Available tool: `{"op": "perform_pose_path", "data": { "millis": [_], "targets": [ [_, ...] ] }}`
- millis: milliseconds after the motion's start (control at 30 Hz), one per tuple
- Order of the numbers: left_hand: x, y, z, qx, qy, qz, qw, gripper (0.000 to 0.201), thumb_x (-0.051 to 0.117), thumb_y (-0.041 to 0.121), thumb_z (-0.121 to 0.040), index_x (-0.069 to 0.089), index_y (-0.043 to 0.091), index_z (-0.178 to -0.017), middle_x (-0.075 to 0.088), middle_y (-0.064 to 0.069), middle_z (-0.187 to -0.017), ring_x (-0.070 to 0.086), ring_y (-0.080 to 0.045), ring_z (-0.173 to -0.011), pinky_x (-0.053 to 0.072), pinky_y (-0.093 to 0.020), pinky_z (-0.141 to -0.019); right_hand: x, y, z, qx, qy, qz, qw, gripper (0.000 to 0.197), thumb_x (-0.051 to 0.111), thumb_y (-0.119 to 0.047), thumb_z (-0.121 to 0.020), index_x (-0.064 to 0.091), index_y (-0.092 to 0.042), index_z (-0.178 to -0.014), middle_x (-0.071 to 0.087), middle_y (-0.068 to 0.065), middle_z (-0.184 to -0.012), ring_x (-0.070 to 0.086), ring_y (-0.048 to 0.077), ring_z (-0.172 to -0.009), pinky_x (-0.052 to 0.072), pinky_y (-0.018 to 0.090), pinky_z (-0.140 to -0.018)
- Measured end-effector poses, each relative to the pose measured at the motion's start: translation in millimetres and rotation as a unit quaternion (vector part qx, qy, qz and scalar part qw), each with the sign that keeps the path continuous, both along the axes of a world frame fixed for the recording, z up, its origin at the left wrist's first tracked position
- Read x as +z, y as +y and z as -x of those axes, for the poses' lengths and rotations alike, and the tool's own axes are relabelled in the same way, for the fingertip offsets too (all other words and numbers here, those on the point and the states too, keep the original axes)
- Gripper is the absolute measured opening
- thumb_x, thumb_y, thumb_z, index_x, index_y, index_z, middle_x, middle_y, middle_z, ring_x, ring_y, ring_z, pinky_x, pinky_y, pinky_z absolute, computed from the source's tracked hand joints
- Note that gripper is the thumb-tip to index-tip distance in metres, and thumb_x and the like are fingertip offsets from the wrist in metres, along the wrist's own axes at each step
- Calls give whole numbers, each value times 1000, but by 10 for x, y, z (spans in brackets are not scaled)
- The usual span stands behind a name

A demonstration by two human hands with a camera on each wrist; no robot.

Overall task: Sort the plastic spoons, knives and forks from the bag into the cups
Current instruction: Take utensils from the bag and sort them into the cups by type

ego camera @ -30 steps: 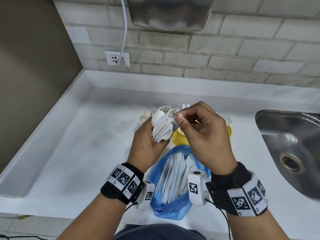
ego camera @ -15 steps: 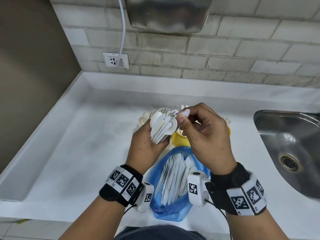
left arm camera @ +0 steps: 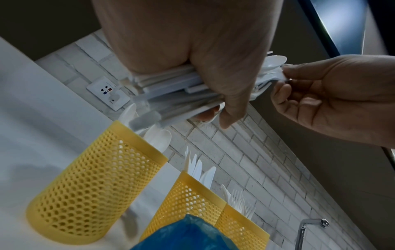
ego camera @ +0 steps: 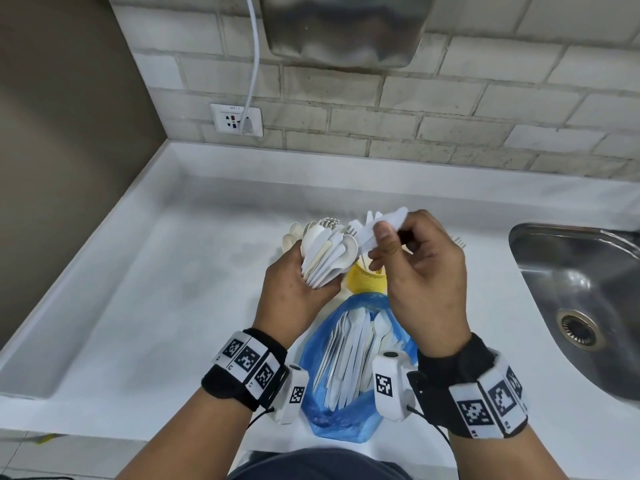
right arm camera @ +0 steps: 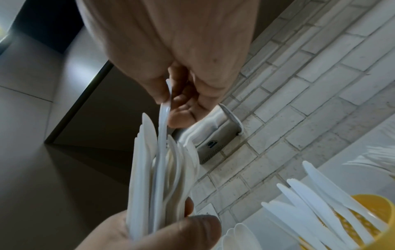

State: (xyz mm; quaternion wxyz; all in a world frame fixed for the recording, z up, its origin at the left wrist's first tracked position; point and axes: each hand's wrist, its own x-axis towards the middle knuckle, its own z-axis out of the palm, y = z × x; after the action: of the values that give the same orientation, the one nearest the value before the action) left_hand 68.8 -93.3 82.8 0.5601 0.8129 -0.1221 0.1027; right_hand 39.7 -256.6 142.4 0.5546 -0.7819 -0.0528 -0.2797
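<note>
Bare forearms here, each wrist wrapped in a black band (ego camera: pixel 453 382) ringed with white blocks carrying black square-pattern markers, a white camera pod (ego camera: pixel 391 386) with its own marker on the inner side, thin black cables (ego camera: pixel 433 422) trailing below, dark clothing at the bottom edge.

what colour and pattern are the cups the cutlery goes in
The cups are yellow, with a perforated honeycomb mesh wall. The left wrist view shows it best.

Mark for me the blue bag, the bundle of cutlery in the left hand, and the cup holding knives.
blue bag (ego camera: pixel 323 422): head view, its lower left side.
bundle of cutlery (ego camera: pixel 329 252): head view, fanned tops above the left hand.
cup holding knives (left arm camera: pixel 183 203): left wrist view, mesh wall of the middle cup.
</note>
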Motion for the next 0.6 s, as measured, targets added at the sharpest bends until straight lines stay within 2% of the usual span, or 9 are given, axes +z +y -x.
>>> {"op": "perform_pose_path", "data": {
  "millis": [133,200,267,300,367,400,467,533,600],
  "targets": [
    [-40,27,-4,23,6,0,1000,36,84,29,-82,60,46,-103,72,14,-88,67,-4,-80,52,-15,-70,21,6,-15,-18,16,-25,999,25,64,-36,-101,61,-17,-86,63,18,-80,64,39,-72,53,54,-68],
    [-16,17,5,22,8,-5,1000,36,83,29,-84,58,48,-103,71,18,-88,67,0,-82,49,-9,-70,33,25,-16,26,35,-5,999,19,64,-31,-102,66,-15,-93,65,14,-88,65,35,-77,54,53,-70],
    [-3,9,11,18,8,-9,1000,35,82,33,-86,58,50,-105,70,22,-91,67,2,-85,49,-8,-73,52,47,-9,68,39,16,997,11,64,-22,-103,73,-17,-100,67,0,-98,67,23,-83,57,49,-74],
    [-15,12,8,20,9,-9,1000,34,81,34,-86,59,48,-108,70,21,-93,67,1,-86,50,-11,-74,58,48,-6,72,37,25,996,11,63,-21,-103,74,-19,-101,66,-5,-99,68,20,-84,58,44,-75],
    [-64,25,-17,28,15,-14,999,32,80,36,-87,63,37,-114,71,15,-96,68,-4,-87,53,-19,-77,63,30,-8,54,35,14,998,12,62,-24,-104,73,-25,-100,68,-2,-100,69,20,-84,57,40,-75],
    [-87,33,-33,34,19,-20,999,33,79,36,-87,63,32,-116,71,12,-96,67,-6,-86,53,-23,-76,73,22,-12,42,37,-11,998,13,60,-27,-105,72,-25,-99,69,4,-100,70,21,-83,57,40,-75],
    [-123,44,-56,40,24,-40,998,34,78,36,-88,63,27,-116,69,10,-96,65,-8,-84,53,-27,-74,116,18,-30,27,39,-112,993,22,53,-30,-106,68,-17,-98,70,10,-99,71,25,-81,59,45,-75],
    [-135,44,-63,41,22,-52,998,34,77,35,-89,62,26,-118,67,8,-98,65,-12,-85,56,-33,-76,187,7,-59,16,20,-249,968,27,44,-29,-110,60,-10,-98,67,9,-96,71,29,-81,60,47,-76],
    [-151,48,-63,45,20,-61,997,35,75,33,-89,61,25,-120,67,6,-100,65,-15,-87,57,-40,-79,279,-30,-77,-7,-13,-355,935,28,36,-29,-112,53,-11,-97,66,11,-98,73,34,-76,60,46,-76]
  ]
}}
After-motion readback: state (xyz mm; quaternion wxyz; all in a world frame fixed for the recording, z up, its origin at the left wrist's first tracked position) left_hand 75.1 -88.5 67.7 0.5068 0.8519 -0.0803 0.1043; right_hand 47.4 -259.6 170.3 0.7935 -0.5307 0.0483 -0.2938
